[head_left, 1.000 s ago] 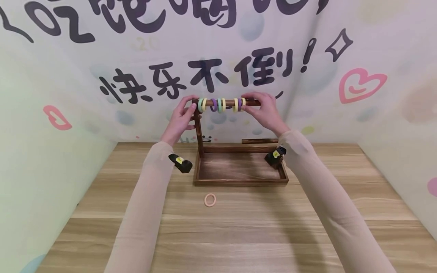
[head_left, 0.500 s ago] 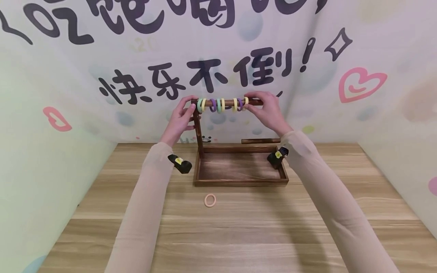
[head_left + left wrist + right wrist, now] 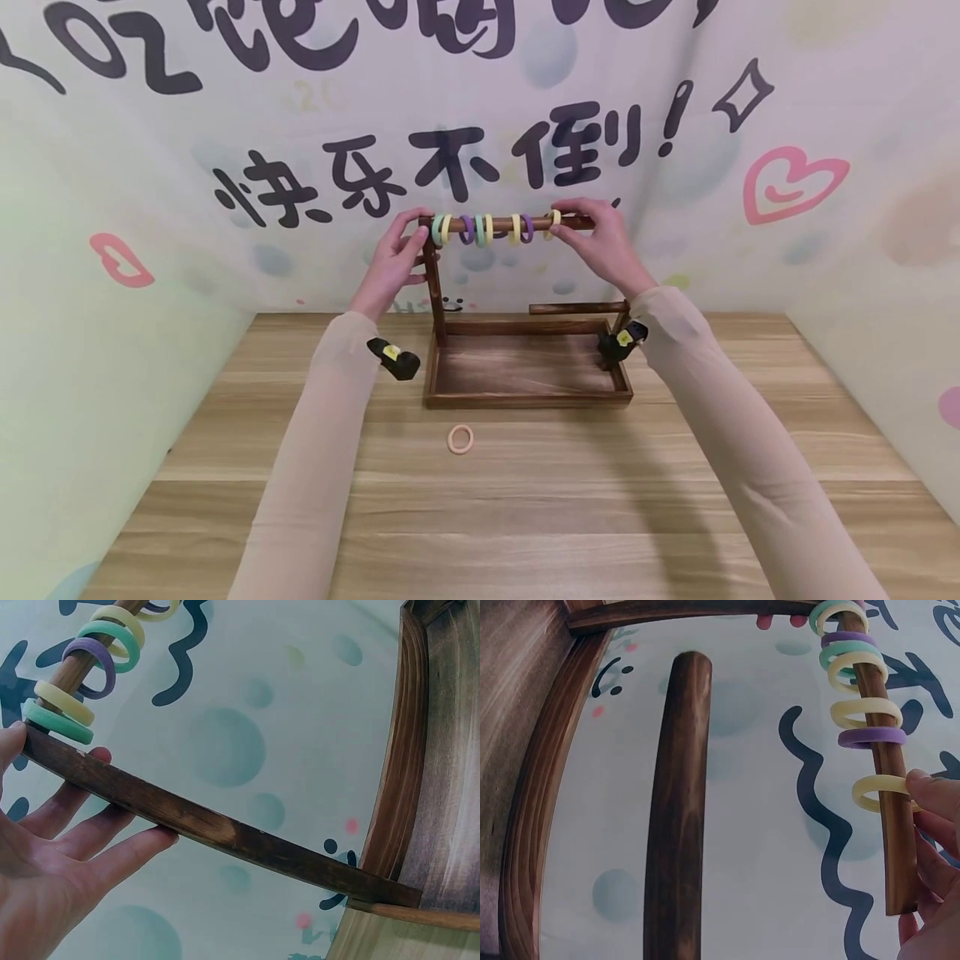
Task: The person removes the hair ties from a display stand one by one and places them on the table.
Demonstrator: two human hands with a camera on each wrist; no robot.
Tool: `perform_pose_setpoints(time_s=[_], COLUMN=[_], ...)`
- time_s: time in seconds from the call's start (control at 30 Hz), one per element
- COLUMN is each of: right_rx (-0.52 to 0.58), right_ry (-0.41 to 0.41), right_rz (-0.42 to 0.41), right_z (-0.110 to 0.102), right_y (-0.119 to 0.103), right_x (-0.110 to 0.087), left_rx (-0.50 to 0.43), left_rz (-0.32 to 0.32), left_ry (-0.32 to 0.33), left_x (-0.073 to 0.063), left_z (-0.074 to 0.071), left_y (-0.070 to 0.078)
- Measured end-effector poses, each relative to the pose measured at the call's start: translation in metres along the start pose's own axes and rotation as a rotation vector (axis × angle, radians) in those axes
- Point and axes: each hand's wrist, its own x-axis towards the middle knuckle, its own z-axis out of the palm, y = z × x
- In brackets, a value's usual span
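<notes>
My left hand grips the top of the dark wooden stand's upright post, thumb at the corner and fingers spread behind it in the left wrist view. From that corner a wooden bar runs right to a free end. Several yellow, green and purple rings hang around it, bunched towards the post. My right hand pinches a yellow ring that encircles the bar near its free end, apart from the purple ring. The other fingers lie beside the bar's end.
The stand's shallow tray rests on the wood-grain table. A lower bar juts leftwards from a short post at the tray's right. One pink ring lies on the table in front. A printed cloth backdrop hangs close behind.
My right hand has moved right along the bar with the yellow ring, widening its gap from the purple ring. The left hand stays on the post.
</notes>
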Motion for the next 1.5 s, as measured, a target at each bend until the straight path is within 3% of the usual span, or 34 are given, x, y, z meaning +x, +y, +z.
perform_pose_setpoints(time_s=[0.43, 0.83, 1.5], right_rx=[-0.036, -0.046, -0.007], right_ry=[-0.004, 0.037, 0.132], right_rz=[0.048, 0.047, 0.144], right_z=[-0.013, -0.023, -0.037], right_y=[0.008, 0.016, 0.028], right_x=[-0.006, -0.009, -0.020], left_rx=[0.001, 0.003, -0.006], left_rz=[-0.003, 0.003, -0.003], left_ry=[-0.001, -0.008, -0.013], left_x=[-0.001, -0.002, 0.000], left_z=[0.000, -0.001, 0.000], left_y=[0.002, 0.001, 0.001])
